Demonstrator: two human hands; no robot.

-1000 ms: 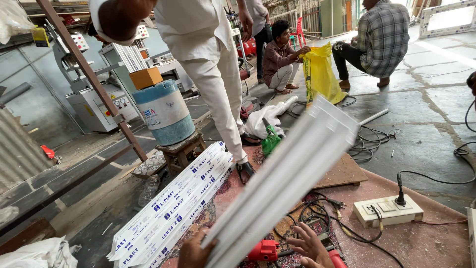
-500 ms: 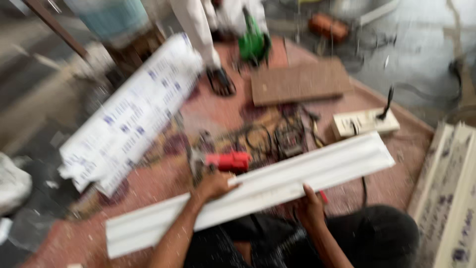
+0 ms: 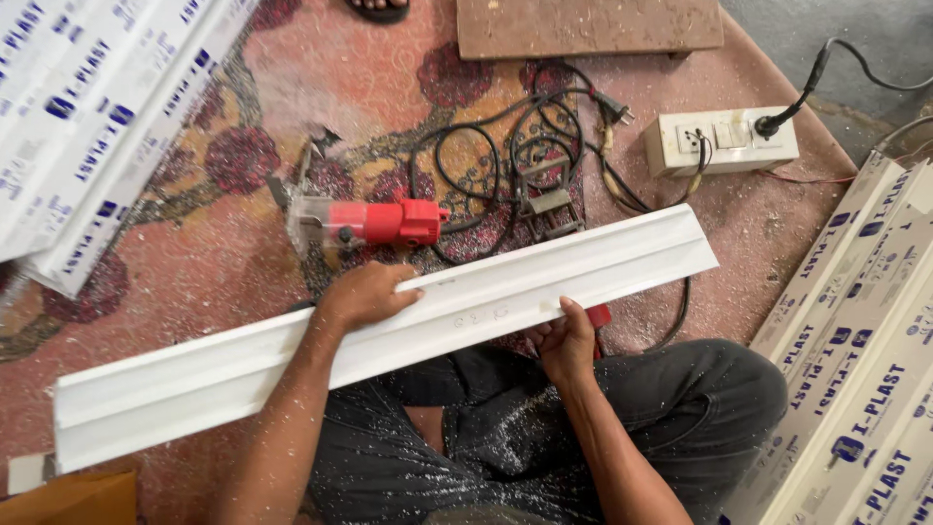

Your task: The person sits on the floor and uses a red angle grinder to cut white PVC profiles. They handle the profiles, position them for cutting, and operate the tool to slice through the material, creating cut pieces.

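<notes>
I sit cross-legged on a patterned pink rug with a long white plastic moulding strip lying across my lap, tilted up to the right. My left hand rests on top of the strip near its middle, fingers curled over its far edge. My right hand grips the strip's near edge from below, thumb on top. A small red object shows just beside the right hand. A red handheld power cutter lies on the rug just beyond the left hand.
Tangled black cables and a white socket box lie beyond the strip. Wrapped white panel bundles lie at the upper left and lower right. A brown board sits at the top. White dust covers my dark trousers.
The view swung down from the workshop and other people to my lap. The strip went from pointing away from me to lying across my lap, with both hands on it.
</notes>
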